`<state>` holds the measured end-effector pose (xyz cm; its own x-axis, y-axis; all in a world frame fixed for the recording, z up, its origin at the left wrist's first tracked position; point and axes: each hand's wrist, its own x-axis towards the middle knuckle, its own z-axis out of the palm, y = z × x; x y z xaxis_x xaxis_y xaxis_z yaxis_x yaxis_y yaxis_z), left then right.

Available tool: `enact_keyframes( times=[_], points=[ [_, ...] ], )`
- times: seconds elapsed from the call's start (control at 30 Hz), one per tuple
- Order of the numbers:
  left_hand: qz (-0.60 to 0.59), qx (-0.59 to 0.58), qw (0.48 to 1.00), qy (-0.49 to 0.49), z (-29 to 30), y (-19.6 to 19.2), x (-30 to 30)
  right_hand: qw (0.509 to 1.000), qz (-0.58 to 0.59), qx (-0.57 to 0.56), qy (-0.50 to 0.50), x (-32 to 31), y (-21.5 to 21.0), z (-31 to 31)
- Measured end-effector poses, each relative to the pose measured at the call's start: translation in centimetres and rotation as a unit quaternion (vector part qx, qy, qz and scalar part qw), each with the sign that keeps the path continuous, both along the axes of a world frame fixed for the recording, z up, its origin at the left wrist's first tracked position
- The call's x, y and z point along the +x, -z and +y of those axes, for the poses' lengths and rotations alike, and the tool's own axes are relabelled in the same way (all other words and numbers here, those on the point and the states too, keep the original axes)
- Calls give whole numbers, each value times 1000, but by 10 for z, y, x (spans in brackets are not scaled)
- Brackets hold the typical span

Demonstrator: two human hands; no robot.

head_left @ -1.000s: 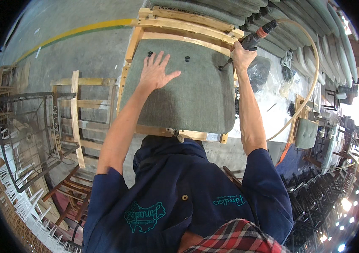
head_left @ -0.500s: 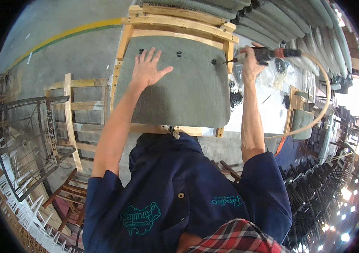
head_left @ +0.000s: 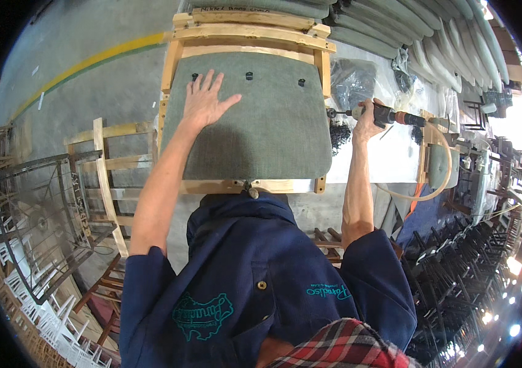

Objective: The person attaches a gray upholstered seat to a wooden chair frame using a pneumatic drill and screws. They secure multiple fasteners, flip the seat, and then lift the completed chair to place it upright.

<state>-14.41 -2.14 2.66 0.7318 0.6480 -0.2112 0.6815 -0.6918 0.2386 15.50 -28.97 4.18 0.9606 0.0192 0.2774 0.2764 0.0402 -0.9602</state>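
Away swung the air driver [head_left: 385, 115], right hand [head_left: 367, 122] gripping; black fitting [head_left: 302, 82] by the upper-right corner of the cushion [head_left: 267, 135] looked seated; left hand [head_left: 203, 109] lay open.

Left hand [head_left: 204, 108] splayed palm-down, right hand [head_left: 367, 122] gripping

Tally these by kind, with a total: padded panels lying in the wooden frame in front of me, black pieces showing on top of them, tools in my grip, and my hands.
Grey-green padded panel: 1
Black pieces on the panel: 3
Hand-held tool: 1
Hands: 2, left hand and right hand
Total: 7
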Motion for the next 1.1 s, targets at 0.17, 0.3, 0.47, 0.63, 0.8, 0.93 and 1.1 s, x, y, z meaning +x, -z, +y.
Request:
enact_keyframes(
  times=[0.17, 0.3, 0.47, 0.63, 0.8, 0.93, 1.1],
  points=[
    [3, -8, 1000, -9, 0, 1, 0, 1000, 7, 5, 0, -2, 7, 5],
    [0, -11, 1000, -5, -1, 1, 0, 999, 35, -22, 27, -4, 5, -1],
    [-11, -8, 1000, -6, -2, 2, -3, 999, 24, -30, 36, -17, 11, -13],
    [-14, -19, 1000, -3, -4, -2, 2, 999, 23, -31, -7, -16, 28, -23],
    [-38, -10, 999, 2, -2, 2, -2, 947, 88, -298, -85, -3, 19, -24],
    [-63, 1, 998, 22, -11, 4, -23, 925, 48, -367, -88, -30, 30, -38],
    [-50, -32, 998, -10, -42, -24, -91, 907, 197, -336, -160, -105, 8, -48]
  ],
)
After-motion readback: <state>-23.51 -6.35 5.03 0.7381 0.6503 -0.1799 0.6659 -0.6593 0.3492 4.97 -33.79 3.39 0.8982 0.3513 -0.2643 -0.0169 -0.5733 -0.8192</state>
